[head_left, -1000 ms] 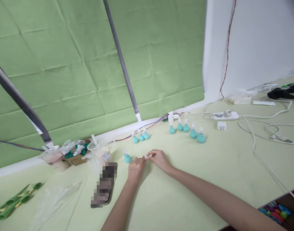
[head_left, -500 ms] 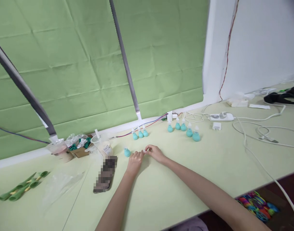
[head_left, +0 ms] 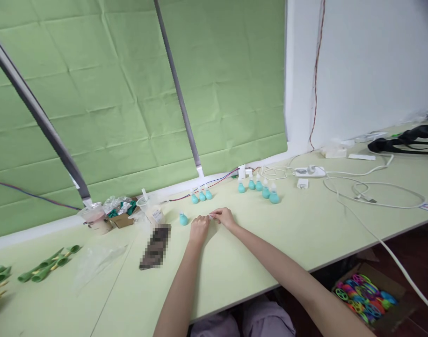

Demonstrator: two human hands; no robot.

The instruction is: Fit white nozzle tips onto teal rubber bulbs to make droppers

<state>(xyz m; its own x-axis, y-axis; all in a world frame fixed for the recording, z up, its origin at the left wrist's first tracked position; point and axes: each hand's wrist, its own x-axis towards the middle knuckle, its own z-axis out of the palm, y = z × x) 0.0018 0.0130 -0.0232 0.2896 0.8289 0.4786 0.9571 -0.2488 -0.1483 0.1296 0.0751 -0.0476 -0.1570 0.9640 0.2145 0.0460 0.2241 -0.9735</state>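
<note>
My left hand rests on the table with its fingers curled closed. Against it, my right hand makes a pinch with thumb and forefinger. Between the fingertips of both shows a small whitish piece, too small and covered to name. A teal bulb-shaped bottle with a pale translucent tip stands upright just left of my left hand. Three similar teal bottles stand in a row behind my hands. Several more teal bottles form a slanting line at the back right.
A dark blurred-out phone-like slab lies left of my left forearm. Drink cups, a small carton, a plastic bag and green tubular pieces occupy the left. A power strip and white cables lie right. Below, a box holds colourful pieces.
The view has shifted, showing more of the floor box and my lap. My hands stay together around the whitish piece, with slight finger movement. The bottles keep their arrangement.
</note>
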